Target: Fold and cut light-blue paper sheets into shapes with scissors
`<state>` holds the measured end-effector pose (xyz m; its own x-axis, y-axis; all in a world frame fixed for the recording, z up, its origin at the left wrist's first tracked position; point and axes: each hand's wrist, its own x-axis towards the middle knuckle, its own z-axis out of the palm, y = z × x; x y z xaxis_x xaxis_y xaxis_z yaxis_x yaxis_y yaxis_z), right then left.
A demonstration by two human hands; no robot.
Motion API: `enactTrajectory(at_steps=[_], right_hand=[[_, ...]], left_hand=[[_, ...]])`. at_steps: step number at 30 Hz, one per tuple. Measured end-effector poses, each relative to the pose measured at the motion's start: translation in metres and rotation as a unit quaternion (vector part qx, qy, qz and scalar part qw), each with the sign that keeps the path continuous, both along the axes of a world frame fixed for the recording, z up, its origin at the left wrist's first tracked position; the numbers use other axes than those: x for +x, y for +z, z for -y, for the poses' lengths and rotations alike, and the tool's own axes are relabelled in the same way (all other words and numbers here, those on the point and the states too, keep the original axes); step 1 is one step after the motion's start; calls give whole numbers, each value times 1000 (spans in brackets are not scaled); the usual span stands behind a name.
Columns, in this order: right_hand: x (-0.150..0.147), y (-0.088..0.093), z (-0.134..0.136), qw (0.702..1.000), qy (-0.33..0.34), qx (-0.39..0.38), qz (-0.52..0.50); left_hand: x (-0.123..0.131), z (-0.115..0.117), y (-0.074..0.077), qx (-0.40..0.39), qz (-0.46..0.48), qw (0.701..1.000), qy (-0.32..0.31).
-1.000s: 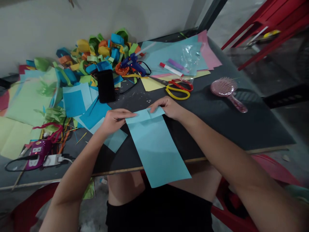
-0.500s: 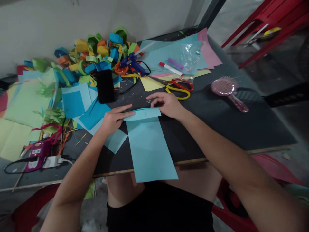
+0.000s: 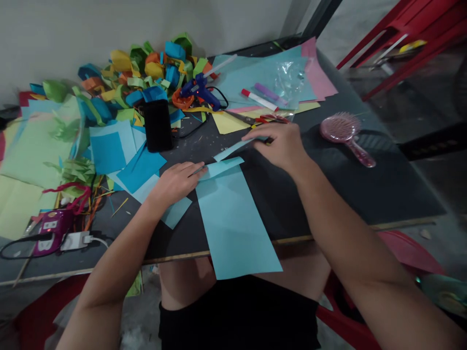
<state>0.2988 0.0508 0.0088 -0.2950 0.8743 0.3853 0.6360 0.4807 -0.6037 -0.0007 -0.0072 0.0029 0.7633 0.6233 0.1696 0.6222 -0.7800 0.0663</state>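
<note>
A long light blue paper sheet (image 3: pixel 237 223) lies on the black table (image 3: pixel 365 194) and hangs over its front edge. Its far end is folded over, and a narrow flap (image 3: pixel 233 148) stands up there. My left hand (image 3: pixel 175 181) lies flat, with its fingers pressing the fold's left end. My right hand (image 3: pixel 282 144) is further back, its fingers curled over the handles of the yellow and red scissors (image 3: pixel 272 118). Only a red bit of the scissors shows behind the hand.
A black box (image 3: pixel 157 125) and darker blue sheets (image 3: pixel 140 167) sit left of the fold. Behind are a heap of coloured paper curls (image 3: pixel 146 73), a blue glue gun (image 3: pixel 199 90), markers (image 3: pixel 259 99) and pastel sheets. A pink hairbrush (image 3: pixel 345 133) lies right; a purple device (image 3: pixel 49 231) is at the left.
My right hand has left the fold and moved back and right onto the scissors. The flap it pressed has sprung up. My left hand stays on the fold.
</note>
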Motion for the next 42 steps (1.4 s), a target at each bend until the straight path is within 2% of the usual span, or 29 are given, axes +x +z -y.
enactTrajectory(at_steps=[2, 3, 7, 9, 14, 21, 27, 34, 36, 39, 42], right_hand=[[-8, 3, 8, 998, -31, 60, -10], [-14, 4, 14, 997, -22, 76, -3], [-39, -1, 36, 985, 122, 73, 96], [-45, -8, 39, 974, 153, 60, 155], [-39, -20, 26, 956, 166, 27, 242], [-39, -6, 37, 942, 187, 43, 275], [-45, -10, 38, 953, 103, 75, 275], [-47, -13, 30, 986, 41, 67, 149], [-47, -12, 28, 994, 28, 44, 93], [-49, -11, 26, 997, 54, -51, -31], [-54, -9, 25, 976, 92, -156, -123]], left_hand=[[3, 1, 1, 1, -5, 1000, 12], [4, 1, 1, 1, -1, 1000, 18], [4, 2, 3, -20, 26, 999, 21], [2, 2, 3, -22, 9, 1000, 6], [1, 3, -1, -4, -2, 1000, 4], [8, 3, -4, -9, 45, 997, 66], [6, -5, -10, -78, 160, 980, 88], [8, -1, -5, -86, 166, 949, 253], [10, 1, -4, -103, 170, 940, 277], [12, 1, -6, -114, 191, 935, 276], [14, 0, -7, -116, 198, 932, 281]])
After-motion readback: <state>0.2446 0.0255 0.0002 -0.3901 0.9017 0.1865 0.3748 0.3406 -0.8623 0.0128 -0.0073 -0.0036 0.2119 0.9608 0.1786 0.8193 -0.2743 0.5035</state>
